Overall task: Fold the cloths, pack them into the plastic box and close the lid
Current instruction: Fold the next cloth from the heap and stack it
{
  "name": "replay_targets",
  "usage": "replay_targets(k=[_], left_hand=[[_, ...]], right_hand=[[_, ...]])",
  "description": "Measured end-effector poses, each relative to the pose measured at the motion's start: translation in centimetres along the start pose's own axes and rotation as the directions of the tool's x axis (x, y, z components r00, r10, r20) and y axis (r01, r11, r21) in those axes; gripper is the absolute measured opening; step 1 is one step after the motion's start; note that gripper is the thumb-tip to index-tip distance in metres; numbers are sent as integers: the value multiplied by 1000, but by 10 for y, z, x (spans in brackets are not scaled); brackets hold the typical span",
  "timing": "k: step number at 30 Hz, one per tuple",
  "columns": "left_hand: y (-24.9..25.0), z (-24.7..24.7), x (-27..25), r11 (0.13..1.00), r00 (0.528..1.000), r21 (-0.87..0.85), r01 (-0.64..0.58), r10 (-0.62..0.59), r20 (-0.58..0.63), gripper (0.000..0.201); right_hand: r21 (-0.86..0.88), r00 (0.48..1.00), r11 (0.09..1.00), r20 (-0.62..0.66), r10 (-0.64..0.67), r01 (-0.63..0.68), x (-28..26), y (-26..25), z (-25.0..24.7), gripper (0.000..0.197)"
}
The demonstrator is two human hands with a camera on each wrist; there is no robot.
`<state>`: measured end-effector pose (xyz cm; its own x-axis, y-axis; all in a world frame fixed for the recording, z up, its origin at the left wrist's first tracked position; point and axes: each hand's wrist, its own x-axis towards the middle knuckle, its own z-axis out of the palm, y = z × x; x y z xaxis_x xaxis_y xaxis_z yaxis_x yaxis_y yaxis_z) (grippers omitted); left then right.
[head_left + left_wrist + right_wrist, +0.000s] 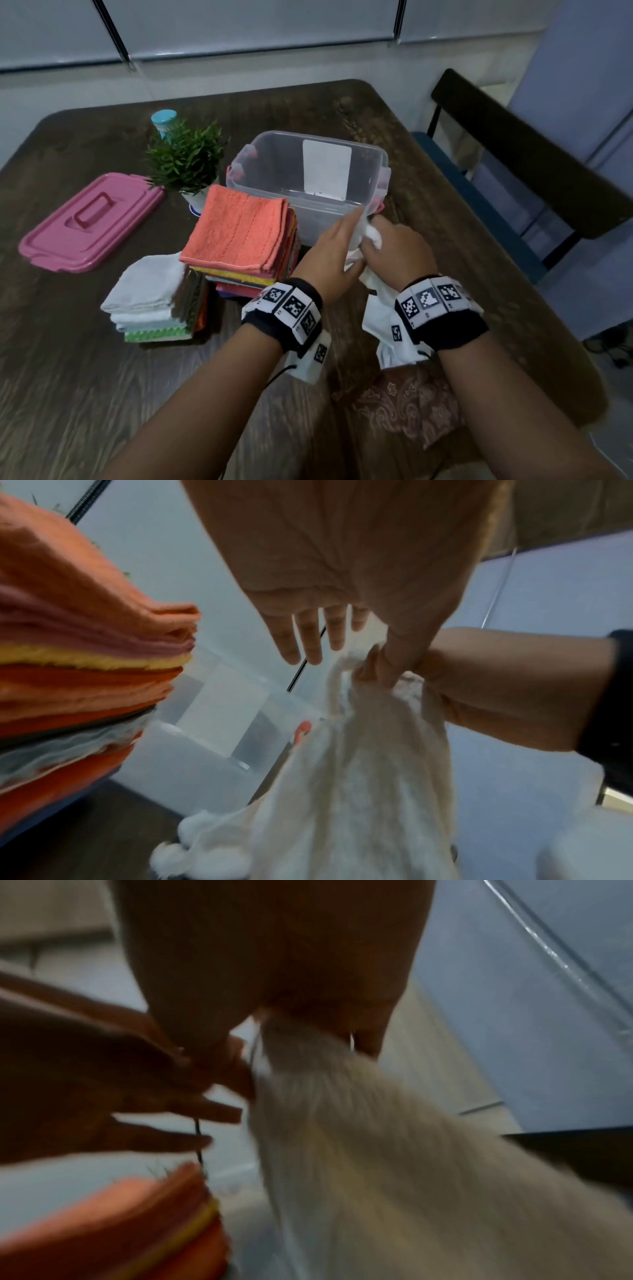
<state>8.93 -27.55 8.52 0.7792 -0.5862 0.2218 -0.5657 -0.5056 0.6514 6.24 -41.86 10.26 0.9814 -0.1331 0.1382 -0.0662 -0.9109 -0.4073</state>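
Both hands hold one white cloth (371, 305) in the air, just in front of the empty plastic box (310, 178) on the table (85, 377): the right hand (399, 251) grips its top bunched and the left hand (327, 255) pinches beside, other fingers straight, so she should probably find two corners and spread them apart before folding.

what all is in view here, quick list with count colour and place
plastic box: one, clear, open, centre of table
lid: one, pink, lying left of the box
tall cloth stack: one, coral on top, beside the box
short cloth stack: one, white on top, near left
white cloth: one, held up at the box's near corner
plant: one, green, behind the tall stack
bottle: one, teal cap, behind the plant
table: one, dark wood
chair: one, dark, far right
left hand: pinches the white cloth
right hand: grips the white cloth
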Motion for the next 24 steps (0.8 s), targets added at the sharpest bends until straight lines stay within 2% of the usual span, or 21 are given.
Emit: replay_targets(k=[2,4,7,11,16,19,22,24], left_hand=[[8,-16,3,997,1000,-76,-21,21,0,77],[14,-33,1,996,999,-80,-39,38,-20,68],[15,-61,-8,991,992,-111,-75,62,-114,41],[16,-95,-28,976,980,-172,-131,101,-172,15],[17,-132,-60,955,964,-265,-130,59,-259,20],[14,-159,-85,923,961,-363,-128,25,-276,7],[2,-187,-111,926,951,-357,-121,5,-308,7],[-9,-205,-127,936,934,-338,-97,-32,-356,6]], right_hand=[[128,989,988,108,-98,84,-2,-17,-19,22],[159,982,974,74,-176,163,-3,-31,-35,20],[205,970,948,-33,-241,242,-7,-54,-52,12],[288,951,907,-63,-302,307,-11,-90,-64,14],[355,917,846,-138,-374,398,-20,-134,-69,19],[407,913,818,-166,-372,407,-25,-158,-69,20],[430,926,836,-2,-377,341,-31,-173,-65,26],[324,910,892,163,-380,315,-36,-177,-58,27]])
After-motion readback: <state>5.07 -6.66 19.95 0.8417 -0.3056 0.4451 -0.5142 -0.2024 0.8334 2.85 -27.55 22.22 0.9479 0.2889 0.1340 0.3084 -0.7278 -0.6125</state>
